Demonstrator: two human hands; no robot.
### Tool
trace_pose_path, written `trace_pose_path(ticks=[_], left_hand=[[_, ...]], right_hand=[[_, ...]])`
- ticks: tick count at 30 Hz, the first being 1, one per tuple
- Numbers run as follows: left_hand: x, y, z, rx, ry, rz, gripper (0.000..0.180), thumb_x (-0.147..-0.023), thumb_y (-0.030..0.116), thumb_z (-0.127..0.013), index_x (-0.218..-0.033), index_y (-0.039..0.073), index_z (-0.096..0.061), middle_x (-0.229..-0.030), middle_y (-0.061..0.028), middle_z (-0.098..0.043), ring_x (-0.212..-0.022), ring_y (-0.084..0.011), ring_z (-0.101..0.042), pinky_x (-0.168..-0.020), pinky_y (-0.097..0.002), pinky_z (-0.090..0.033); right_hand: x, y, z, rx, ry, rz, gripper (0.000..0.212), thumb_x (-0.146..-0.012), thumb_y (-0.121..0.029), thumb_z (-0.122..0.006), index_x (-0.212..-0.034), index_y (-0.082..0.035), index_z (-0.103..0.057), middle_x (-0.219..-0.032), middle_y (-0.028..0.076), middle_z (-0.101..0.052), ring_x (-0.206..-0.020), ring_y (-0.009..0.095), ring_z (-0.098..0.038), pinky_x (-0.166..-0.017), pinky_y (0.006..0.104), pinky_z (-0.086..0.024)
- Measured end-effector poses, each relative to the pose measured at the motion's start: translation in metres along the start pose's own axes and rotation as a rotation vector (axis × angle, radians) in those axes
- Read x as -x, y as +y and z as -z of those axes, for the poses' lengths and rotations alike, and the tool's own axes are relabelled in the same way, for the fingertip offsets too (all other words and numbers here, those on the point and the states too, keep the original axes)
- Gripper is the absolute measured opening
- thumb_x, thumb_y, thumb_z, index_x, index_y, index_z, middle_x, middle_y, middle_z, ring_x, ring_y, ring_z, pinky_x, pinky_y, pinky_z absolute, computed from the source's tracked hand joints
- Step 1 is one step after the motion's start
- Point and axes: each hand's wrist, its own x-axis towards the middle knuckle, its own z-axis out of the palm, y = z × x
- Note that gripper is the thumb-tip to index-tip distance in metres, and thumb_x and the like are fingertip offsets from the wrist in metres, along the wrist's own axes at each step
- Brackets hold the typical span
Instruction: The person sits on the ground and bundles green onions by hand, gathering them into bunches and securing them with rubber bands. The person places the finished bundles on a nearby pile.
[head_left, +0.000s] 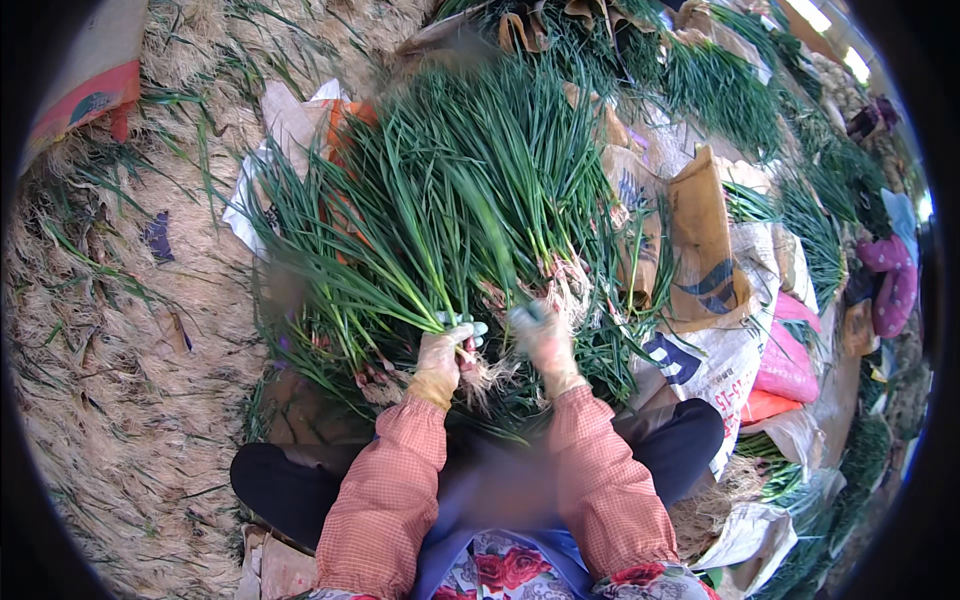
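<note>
My left hand (441,362), in a pale glove, is closed round the lower stems of a small bunch of spring onions (415,285). Its reddish bulbs and whitish roots stick out by the fingers, and the green leaves fan up and to the left. My right hand (543,345), also gloved, is level with it on the right, its fingers smeared by motion. A blurred green streak rises above that hand; whether it grips a stalk does not show. Beyond both hands lies a large pile of spring onions (470,160), with pale roots (570,285) at its near right.
Dry roots and trimmings (130,400) cover the ground on the left. Tan paper sacking (705,235) and a white woven sack (730,350) lie on the right, beside a pink bag (785,365). More green bunches (720,90) are heaped at the far right. My folded legs (290,490) flank the work area.
</note>
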Motion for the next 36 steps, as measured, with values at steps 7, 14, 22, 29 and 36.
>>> trace_pose_path(ticks=[7,14,22,29,36], left_hand=[[0.071,-0.011,-0.009,-0.104,0.008,-0.025,0.015,-0.079,-0.007,-0.059,-0.092,0.002,-0.058,-0.077,-0.009,-0.064,-0.053,-0.0154,-0.06,-0.042,-0.025,-0.046],[0.08,-0.005,0.004,0.361,-0.088,-0.153,0.017,-0.082,-0.002,-0.061,-0.094,0.008,-0.054,-0.077,-0.0082,-0.06,-0.057,-0.0199,-0.058,-0.047,-0.0319,-0.05],[0.081,-0.004,0.008,-0.006,-0.186,0.103,0.021,-0.082,0.003,-0.06,-0.103,0.001,-0.055,-0.083,-0.0131,-0.067,-0.062,-0.0209,-0.064,-0.054,-0.0311,-0.054],[0.084,0.015,-0.014,0.329,-0.102,-0.326,0.016,-0.086,0.0,-0.057,-0.098,0.009,-0.052,-0.083,-0.0131,-0.065,-0.066,-0.0211,-0.064,-0.056,-0.0327,-0.055],[0.063,-0.007,-0.016,0.184,-0.277,0.099,0.043,-0.089,0.01,-0.06,-0.13,0.005,-0.048,-0.071,-0.0016,-0.055,-0.063,-0.015,-0.057,-0.048,-0.0317,-0.048]], right_hand=[[0.016,-0.029,-0.03,0.141,-0.258,-0.108,0.053,-0.084,-0.034,-0.071,-0.123,0.0,-0.057,-0.106,0.015,-0.066,-0.092,0.019,-0.062,-0.081,0.0283,-0.05],[0.029,-0.019,-0.041,-0.912,0.124,-0.225,0.033,-0.096,-0.029,-0.055,-0.097,0.003,-0.064,-0.056,0.0,-0.054,-0.047,0.01,-0.047,-0.046,0.0239,-0.038],[0.054,-0.033,-0.034,-0.665,-0.234,-0.261,0.018,-0.09,-0.024,-0.063,-0.089,-0.006,-0.06,-0.06,-0.001,-0.055,-0.047,0.008,-0.049,-0.039,0.0223,-0.037],[0.012,-0.052,0.032,-0.783,0.095,0.128,0.033,-0.095,-0.028,-0.055,-0.103,0.003,-0.059,-0.096,0.014,-0.068,-0.066,0.012,-0.06,-0.059,0.026,-0.047],[-0.037,-0.029,0.008,0.776,-0.007,0.087,0.038,-0.083,-0.034,-0.068,-0.105,-0.004,-0.061,-0.09,0.017,-0.069,-0.077,0.029,-0.066,-0.072,0.0407,-0.051]])
